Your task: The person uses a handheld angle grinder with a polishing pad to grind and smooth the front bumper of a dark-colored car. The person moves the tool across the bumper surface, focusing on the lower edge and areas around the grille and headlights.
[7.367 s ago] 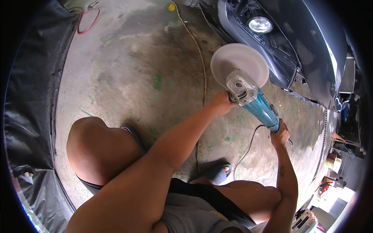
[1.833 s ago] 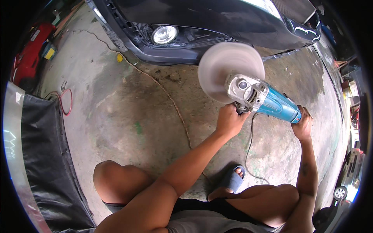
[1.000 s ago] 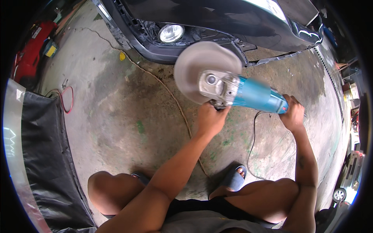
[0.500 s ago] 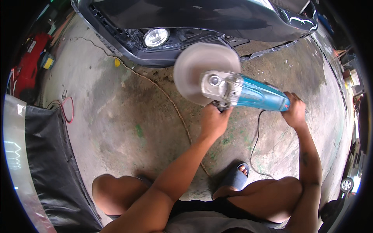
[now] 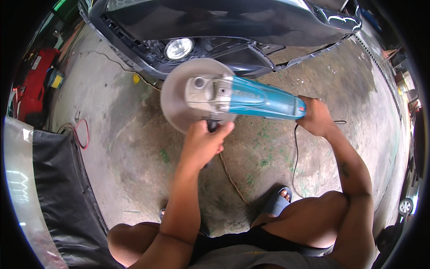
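Both hands held the teal-bodied electric polisher [image 5: 251, 96]: left hand [image 5: 204, 143] wrapped on its side handle, right hand [image 5: 316, 117] closed round the rear. Its round grey pad [image 5: 179, 112] hung just near of the dark car bumper [image 5: 215, 22]. Lining-up, seemingly; pad needed pressing on. Concrete floor [image 5: 125, 148] lay open left; cord [image 5: 294, 157] trailed right.

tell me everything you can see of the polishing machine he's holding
The polisher has a teal plastic-looking body, a grey metal gear head and a round pale pad, lying roughly level just below the dark car bumper and fog lamp. The left hand grips its side handle, the right hand its rear end, where a black cord hangs down.
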The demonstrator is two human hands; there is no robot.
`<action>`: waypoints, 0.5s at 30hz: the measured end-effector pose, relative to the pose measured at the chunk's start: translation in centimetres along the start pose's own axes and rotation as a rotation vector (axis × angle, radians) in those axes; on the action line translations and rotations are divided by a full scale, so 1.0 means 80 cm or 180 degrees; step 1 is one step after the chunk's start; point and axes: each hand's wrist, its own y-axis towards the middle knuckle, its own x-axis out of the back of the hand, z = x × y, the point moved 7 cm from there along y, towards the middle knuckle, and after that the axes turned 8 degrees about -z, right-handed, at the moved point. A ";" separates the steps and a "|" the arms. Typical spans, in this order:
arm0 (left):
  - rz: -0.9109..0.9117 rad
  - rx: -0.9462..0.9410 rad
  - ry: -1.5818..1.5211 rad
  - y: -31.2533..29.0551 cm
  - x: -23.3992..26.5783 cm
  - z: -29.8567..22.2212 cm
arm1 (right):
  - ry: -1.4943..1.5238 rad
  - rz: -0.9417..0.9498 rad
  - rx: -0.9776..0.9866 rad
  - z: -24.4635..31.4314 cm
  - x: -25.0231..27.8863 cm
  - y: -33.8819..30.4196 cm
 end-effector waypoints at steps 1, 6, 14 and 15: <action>0.0072 -0.0033 -0.0052 0.000 -0.015 0.005 | -0.0080 -0.0018 -0.0094 -0.009 0.009 -0.007; 0.0526 -0.0638 0.0358 0.009 -0.113 0.001 | -0.0136 -0.0309 -0.0359 -0.087 0.066 -0.069; 0.1013 -0.0542 0.0051 0.001 -0.139 -0.027 | 0.0305 -0.0291 -0.0683 -0.124 0.073 -0.095; 0.1047 -0.0466 -0.0049 0.001 -0.126 -0.024 | 0.0366 -0.0394 -0.0571 -0.100 0.072 -0.088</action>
